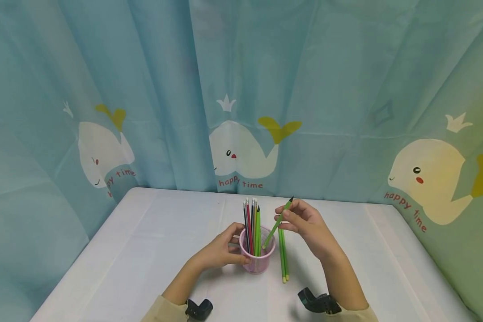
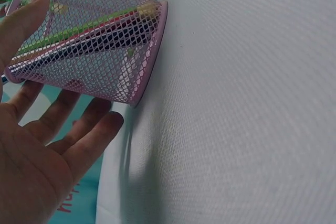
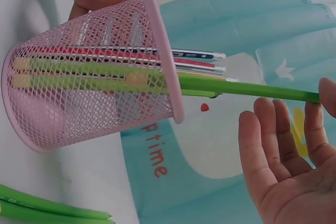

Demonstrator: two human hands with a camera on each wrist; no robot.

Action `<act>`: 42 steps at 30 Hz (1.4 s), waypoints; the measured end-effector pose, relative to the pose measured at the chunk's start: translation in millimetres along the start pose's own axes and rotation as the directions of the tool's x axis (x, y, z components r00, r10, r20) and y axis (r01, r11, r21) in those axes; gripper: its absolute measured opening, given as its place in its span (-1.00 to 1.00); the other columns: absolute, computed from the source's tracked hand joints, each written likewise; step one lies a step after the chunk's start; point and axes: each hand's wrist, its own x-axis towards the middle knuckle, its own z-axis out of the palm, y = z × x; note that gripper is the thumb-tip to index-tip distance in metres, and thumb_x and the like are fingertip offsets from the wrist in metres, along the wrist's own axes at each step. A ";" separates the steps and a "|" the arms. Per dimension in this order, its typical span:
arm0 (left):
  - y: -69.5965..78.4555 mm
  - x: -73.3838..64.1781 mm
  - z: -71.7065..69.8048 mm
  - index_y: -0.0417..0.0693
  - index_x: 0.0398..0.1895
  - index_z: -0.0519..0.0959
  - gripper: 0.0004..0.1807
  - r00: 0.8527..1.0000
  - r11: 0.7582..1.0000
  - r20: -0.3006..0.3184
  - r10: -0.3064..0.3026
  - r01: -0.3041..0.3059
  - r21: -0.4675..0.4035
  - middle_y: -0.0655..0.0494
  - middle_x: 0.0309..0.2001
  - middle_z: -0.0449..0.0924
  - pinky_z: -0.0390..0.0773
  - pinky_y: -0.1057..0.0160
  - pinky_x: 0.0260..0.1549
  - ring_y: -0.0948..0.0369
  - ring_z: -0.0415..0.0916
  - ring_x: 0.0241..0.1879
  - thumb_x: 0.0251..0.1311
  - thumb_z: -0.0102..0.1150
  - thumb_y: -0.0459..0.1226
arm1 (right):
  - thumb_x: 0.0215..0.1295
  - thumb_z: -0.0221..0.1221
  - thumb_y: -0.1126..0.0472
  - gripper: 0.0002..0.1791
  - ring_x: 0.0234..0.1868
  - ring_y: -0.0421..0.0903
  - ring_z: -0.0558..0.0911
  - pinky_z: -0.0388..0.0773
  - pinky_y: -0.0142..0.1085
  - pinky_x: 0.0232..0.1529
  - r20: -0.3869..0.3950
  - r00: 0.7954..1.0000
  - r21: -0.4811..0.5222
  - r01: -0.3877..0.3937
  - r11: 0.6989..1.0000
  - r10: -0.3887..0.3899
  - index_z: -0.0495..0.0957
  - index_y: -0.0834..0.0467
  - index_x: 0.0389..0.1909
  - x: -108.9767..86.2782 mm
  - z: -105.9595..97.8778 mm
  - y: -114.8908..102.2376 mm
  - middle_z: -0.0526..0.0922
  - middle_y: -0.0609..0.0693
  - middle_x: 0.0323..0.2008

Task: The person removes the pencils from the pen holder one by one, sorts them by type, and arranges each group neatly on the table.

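My left hand [image 1: 221, 251] grips a pink mesh pencil cup [image 1: 257, 267], thumb at the front near the rim and fingers round the far side. The cup stands upright on the table. Inside it are several dark, red and green pencils [image 1: 258, 232], leaning to the left. My right hand [image 1: 307, 223] pinches a green pencil [image 1: 274, 229] near its dark point between thumb and forefinger. That pencil slants down, its pale yellow end within the cup's mouth, as the right wrist view also shows through the mesh [image 3: 79, 98]. The other right fingers are loosely spread.
Two more green pencils [image 1: 283, 259] lie side by side on the white table [image 1: 165, 250], just right of the cup, pale ends toward me. A blue curtain [image 1: 326, 89] with whale prints hangs behind the table and along its sides. Both wrists wear dark straps.
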 end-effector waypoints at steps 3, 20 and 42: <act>-0.5 0.1 0.2 -0.08 0.30 0.25 -0.20 1.000 1.000 0.004 0.007 -0.007 -0.004 -0.07 0.25 0.39 0.55 0.13 0.22 0.00 0.50 0.18 0.00 0.48 -0.37 | 0.50 0.04 0.30 -0.97 -0.02 -0.04 0.69 0.70 -0.14 0.01 -0.005 1.000 0.035 -0.002 0.999 0.002 0.43 0.14 -0.21 -0.2 -0.7 -1.2 0.64 0.03 -0.05; -1.7 -0.3 -0.5 -0.13 0.31 0.25 -0.19 1.000 1.000 0.007 0.021 -0.021 -0.002 -0.12 0.26 0.37 0.55 0.10 0.22 -0.01 0.50 0.19 0.01 0.49 -0.36 | 0.54 -0.01 0.26 -0.94 -0.09 -0.10 0.68 0.72 -0.15 -0.02 -0.023 1.000 0.125 0.018 0.992 -0.015 0.36 0.16 -0.08 -3.8 -4.8 -14.0 0.63 -0.02 -0.10; -0.8 -0.4 -0.2 -0.15 0.31 0.25 -0.21 1.000 1.000 0.005 0.026 -0.026 -0.010 -0.14 0.26 0.39 0.56 0.10 0.21 -0.03 0.50 0.18 0.02 0.47 -0.39 | 0.46 0.10 0.31 -0.86 -0.14 -0.11 0.67 0.73 -0.17 -0.12 -0.127 0.989 0.065 -0.062 0.996 0.069 0.33 0.16 -0.09 -2.8 -28.0 -2.0 0.61 0.01 -0.15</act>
